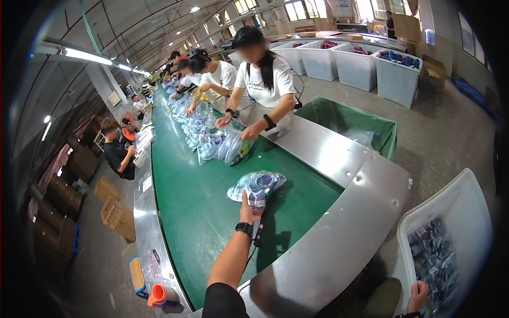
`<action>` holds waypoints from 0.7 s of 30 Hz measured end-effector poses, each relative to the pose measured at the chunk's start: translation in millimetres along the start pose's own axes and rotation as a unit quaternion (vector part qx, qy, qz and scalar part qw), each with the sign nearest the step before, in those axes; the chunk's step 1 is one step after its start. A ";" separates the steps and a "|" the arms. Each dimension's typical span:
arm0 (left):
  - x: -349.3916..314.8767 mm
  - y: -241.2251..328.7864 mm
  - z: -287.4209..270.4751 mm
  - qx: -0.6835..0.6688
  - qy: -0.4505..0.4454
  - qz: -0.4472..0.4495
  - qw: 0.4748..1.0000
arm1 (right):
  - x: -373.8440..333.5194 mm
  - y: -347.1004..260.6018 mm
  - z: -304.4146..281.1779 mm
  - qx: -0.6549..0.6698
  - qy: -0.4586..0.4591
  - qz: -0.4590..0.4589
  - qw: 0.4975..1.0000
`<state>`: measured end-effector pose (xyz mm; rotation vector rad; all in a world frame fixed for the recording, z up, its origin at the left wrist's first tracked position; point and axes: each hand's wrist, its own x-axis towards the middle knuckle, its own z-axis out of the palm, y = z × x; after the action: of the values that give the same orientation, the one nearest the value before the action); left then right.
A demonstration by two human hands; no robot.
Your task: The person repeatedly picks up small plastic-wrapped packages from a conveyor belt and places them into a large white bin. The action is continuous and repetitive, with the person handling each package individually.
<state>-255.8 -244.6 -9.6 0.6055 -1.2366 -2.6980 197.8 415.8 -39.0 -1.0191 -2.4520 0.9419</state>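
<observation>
Over the green conveyor belt (pixel 185 233), my left hand (pixel 250 208) is closed on the near end of a clear plastic bag (pixel 258 186). Blue and purple patterned goods, which look like shoes, show through the plastic. At the lower right, my right hand (pixel 419 297) has its fingers curled over the edge of a white plastic bin (pixel 460 212). Many small bagged items in grey-blue tones (pixel 435 254) lie inside that bin. Farther up the belt, a long heap of similar clear bags (pixel 217 146) lies under co-workers' hands.
A metal ledge (pixel 339 228) borders the belt on the right. Across it, a co-worker in a white shirt (pixel 270 79) handles bags. A green-lined container (pixel 344 119) and white bins (pixel 397 79) stand beyond. An orange cup (pixel 158 292) sits at the lower left.
</observation>
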 end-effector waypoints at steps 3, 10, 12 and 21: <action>12.9 -8.2 5.5 0.045 0.106 0.031 0.993 | -2.5 2.3 3.9 0.041 0.012 -0.035 0.998; -79.7 12.9 48.9 -0.034 0.006 -0.116 0.993 | -0.7 -6.2 -8.5 0.147 -0.014 -0.040 0.988; -135.0 11.9 64.6 -0.021 -0.040 -0.143 0.989 | 3.8 -21.5 -9.4 0.209 -0.026 -0.016 0.977; -347.5 -62.2 103.7 0.075 -0.239 -0.181 0.951 | -37.6 -163.9 -20.7 0.451 -0.352 0.019 0.820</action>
<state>24.1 -39.3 112.4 0.2012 -1.5874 -3.2076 151.4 311.6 86.3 -0.3818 -1.9200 2.4963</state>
